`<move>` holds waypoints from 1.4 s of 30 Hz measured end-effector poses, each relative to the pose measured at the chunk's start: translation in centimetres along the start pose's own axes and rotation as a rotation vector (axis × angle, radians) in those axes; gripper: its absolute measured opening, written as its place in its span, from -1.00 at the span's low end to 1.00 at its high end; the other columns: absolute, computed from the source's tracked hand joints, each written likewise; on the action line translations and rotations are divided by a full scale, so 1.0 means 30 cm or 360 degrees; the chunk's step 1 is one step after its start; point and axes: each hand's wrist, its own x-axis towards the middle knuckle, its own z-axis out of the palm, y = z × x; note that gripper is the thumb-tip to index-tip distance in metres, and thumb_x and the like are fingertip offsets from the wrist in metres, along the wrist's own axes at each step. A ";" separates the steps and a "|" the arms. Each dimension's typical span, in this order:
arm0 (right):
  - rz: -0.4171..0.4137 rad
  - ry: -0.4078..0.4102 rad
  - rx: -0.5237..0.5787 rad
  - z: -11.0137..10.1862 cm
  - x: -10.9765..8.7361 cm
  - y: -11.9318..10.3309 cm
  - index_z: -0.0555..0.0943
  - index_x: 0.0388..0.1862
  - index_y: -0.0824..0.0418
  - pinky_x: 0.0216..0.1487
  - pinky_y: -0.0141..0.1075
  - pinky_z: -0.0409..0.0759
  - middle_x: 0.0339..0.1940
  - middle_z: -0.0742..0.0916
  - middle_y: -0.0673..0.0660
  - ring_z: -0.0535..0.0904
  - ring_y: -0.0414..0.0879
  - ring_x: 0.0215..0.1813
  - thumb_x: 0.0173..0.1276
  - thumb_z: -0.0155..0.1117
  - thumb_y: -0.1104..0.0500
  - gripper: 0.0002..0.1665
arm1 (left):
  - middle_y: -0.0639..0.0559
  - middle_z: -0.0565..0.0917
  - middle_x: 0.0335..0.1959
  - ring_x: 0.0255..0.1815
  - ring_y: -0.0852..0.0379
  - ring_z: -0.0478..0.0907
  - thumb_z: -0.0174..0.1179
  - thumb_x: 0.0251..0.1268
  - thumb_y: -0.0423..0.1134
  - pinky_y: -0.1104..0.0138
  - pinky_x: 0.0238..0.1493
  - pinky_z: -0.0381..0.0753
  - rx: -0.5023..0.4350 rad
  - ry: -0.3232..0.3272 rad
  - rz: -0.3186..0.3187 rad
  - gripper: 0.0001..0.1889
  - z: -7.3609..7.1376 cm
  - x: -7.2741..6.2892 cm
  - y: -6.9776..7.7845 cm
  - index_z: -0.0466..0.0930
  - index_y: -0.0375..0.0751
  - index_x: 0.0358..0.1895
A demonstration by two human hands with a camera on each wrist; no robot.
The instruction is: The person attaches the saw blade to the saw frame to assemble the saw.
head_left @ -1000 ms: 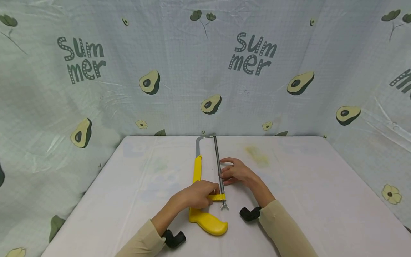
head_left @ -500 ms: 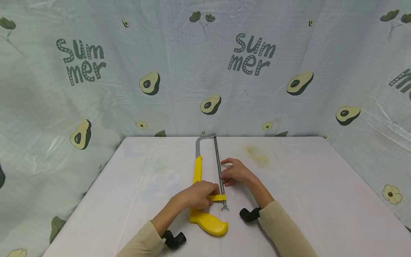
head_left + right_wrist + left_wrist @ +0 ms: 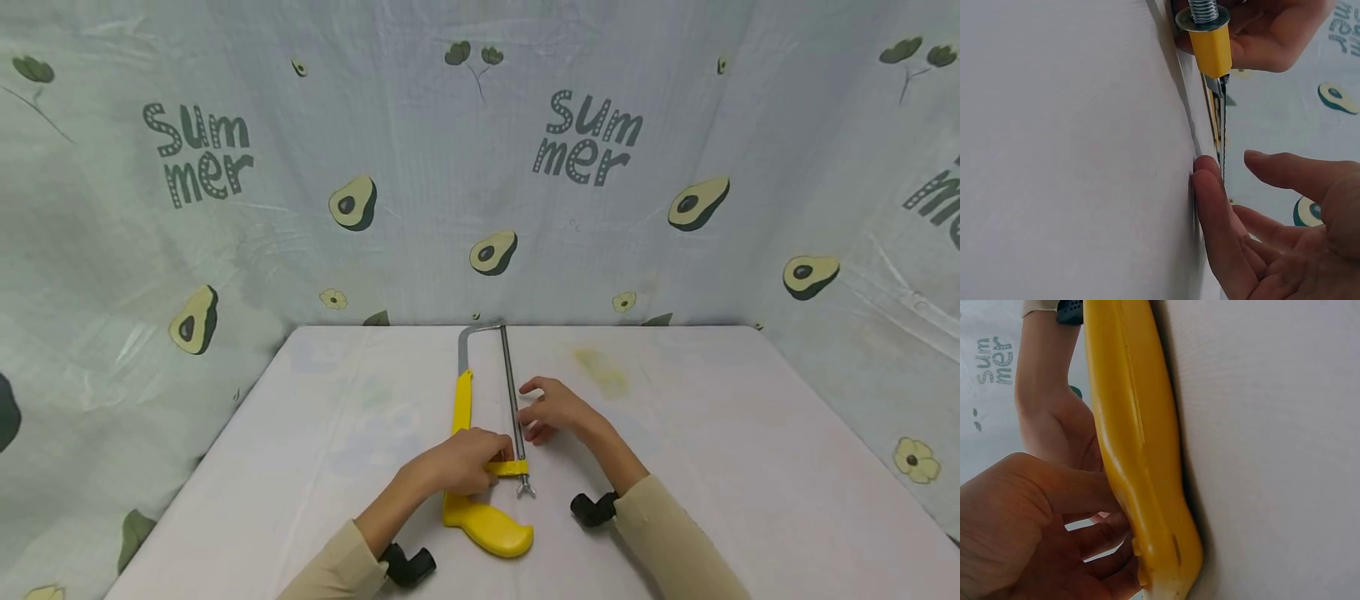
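A hacksaw (image 3: 491, 531) with a yellow handle and grey metal frame lies on the table, its far end pointing away from me. My left hand (image 3: 461, 461) grips the yellow part where the handle meets the frame, the fingers reaching toward the blade side. In the left wrist view, the thumb presses against the yellow handle (image 3: 1147, 444). Beside the thin blade (image 3: 511, 383), my right hand (image 3: 558, 408) hovers with loosely bent fingers and the thumb apart. Its fingertips are right at the blade in the right wrist view. A wing nut (image 3: 525, 488) sits at the blade's near end.
The table (image 3: 675, 417) has a white cover with a faint yellowish stain. A printed sheet (image 3: 420, 150) with avocados and lettering hangs behind and at the sides. A black wrist mount (image 3: 408, 567) sits at the left sleeve, another (image 3: 592, 508) at the right.
My right hand has drawn slightly to the right, away from the blade, with its fingers loosening. The left hand and the hacksaw stay put. The head view has tilted up a little.
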 end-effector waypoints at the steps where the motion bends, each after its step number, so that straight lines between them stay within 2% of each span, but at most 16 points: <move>1: 0.0001 -0.0027 -0.0011 -0.003 -0.008 0.001 0.39 0.41 0.30 -0.35 -0.21 0.75 -0.20 0.78 0.25 0.75 -0.06 -0.46 0.39 0.36 0.25 -0.35 | 0.19 0.59 -0.30 -0.29 0.23 0.43 0.39 0.27 -0.37 0.42 -0.16 0.50 -0.0007 -0.0002 0.0002 -0.76 0.001 -0.001 0.000 0.63 -0.07 -0.04; 10: -0.0026 -0.0282 -0.0012 -0.033 -0.105 0.007 0.39 0.40 0.32 -0.29 -0.15 0.77 -0.15 0.76 0.25 0.78 0.01 -0.36 0.42 0.31 0.20 -0.37 | 0.22 0.58 -0.29 -0.29 0.26 0.44 0.37 0.30 -0.35 0.45 -0.17 0.50 -0.0039 -0.0013 -0.0009 -0.76 0.006 -0.001 0.002 0.62 -0.03 -0.02; 18: -0.0051 -0.0407 0.0029 -0.032 -0.189 0.026 0.43 0.37 0.28 -0.25 -0.12 0.77 -0.19 0.78 0.19 0.77 0.03 -0.36 0.41 0.34 0.15 -0.39 | 0.22 0.59 -0.27 -0.29 0.25 0.44 0.36 0.32 -0.34 0.44 -0.21 0.49 -0.0024 -0.0030 -0.0044 -0.75 0.008 -0.001 0.001 0.59 0.00 -0.02; 26: 0.0011 -0.0586 0.0135 -0.022 -0.232 0.055 0.37 0.43 0.24 -0.26 -0.16 0.77 -0.16 0.82 0.18 0.79 -0.01 -0.38 0.48 0.34 -0.04 -0.30 | 0.17 0.63 -0.25 -0.31 0.24 0.46 0.31 0.37 -0.37 0.46 -0.22 0.49 0.0011 -0.0052 0.0000 -0.75 0.008 -0.008 -0.001 0.53 -0.03 0.00; 35: 0.0019 -0.0761 0.0272 -0.013 -0.252 0.070 0.50 0.20 0.38 -0.27 -0.25 0.76 -0.21 0.83 0.24 0.78 -0.10 -0.38 0.44 0.36 0.05 -0.46 | 0.20 0.58 -0.28 -0.31 0.24 0.45 0.31 0.39 -0.34 0.46 -0.23 0.49 -0.0003 -0.0051 0.0016 -0.78 0.004 -0.011 -0.001 0.52 -0.03 -0.01; 42: -0.0035 -0.0801 0.0379 0.018 -0.245 0.087 0.66 -0.03 0.46 -0.29 -0.28 0.76 -0.36 0.83 0.17 0.79 -0.13 -0.40 0.45 0.34 0.14 -0.64 | 0.20 0.56 -0.30 -0.31 0.24 0.45 0.30 0.39 -0.33 0.45 -0.25 0.48 -0.0016 -0.0058 0.0023 -0.78 0.001 -0.012 -0.003 0.52 -0.02 -0.02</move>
